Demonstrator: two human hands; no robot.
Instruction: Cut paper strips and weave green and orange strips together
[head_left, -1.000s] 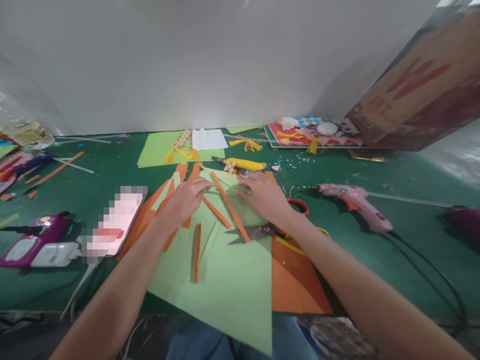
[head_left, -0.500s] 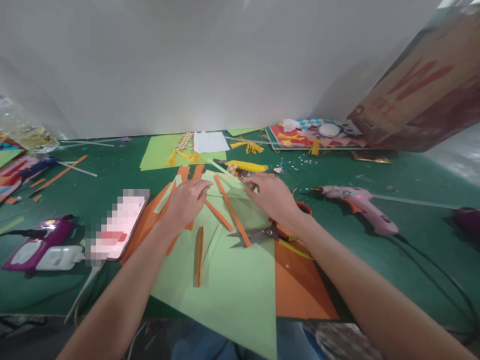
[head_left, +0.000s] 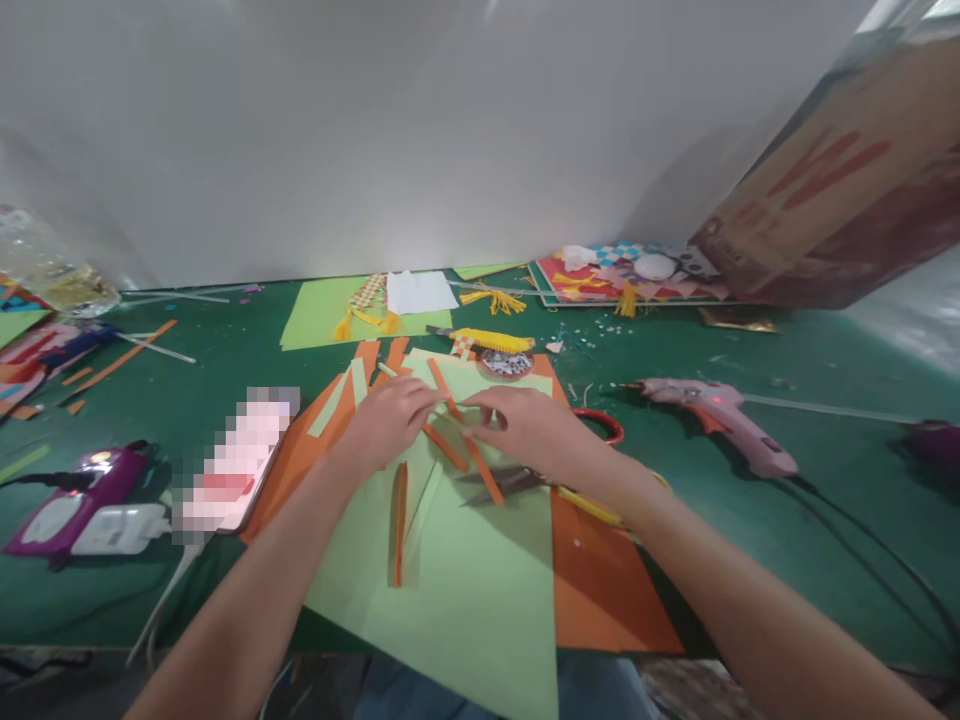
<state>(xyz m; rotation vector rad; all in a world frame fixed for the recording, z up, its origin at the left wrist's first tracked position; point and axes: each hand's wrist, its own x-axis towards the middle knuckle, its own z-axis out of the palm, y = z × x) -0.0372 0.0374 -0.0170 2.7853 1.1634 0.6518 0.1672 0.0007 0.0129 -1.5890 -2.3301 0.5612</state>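
My left hand [head_left: 397, 425] is closed in a pinch over the light green paper sheet [head_left: 465, 590]. A narrow pale green paper strip [head_left: 387, 370] pokes out beyond its knuckles. Close by, my right hand [head_left: 517, 425] pinches the strip's other end, its thumb and forefinger curled; the strip's middle is partly covered by fingers. An orange paper strip [head_left: 487, 470] slants beneath the hands, and a folded orange strip [head_left: 399, 525] lies nearer me. Scissors [head_left: 502, 484] rest under my right wrist, which hides part of their handles. Orange paper [head_left: 600, 590] lies underneath.
A pink glue gun [head_left: 720, 410] with a cord lies right. To the left are a phone [head_left: 240, 460] and a purple power strip [head_left: 82, 500]. Behind the hands are a yellow cutter [head_left: 491, 340] and a small dish [head_left: 507, 362]. A paper bag [head_left: 832, 190] stands back right.
Both hands have come closer together and slightly nearer me. The pale green strip has swung from slanting out beyond my right hand to lying between both hands.
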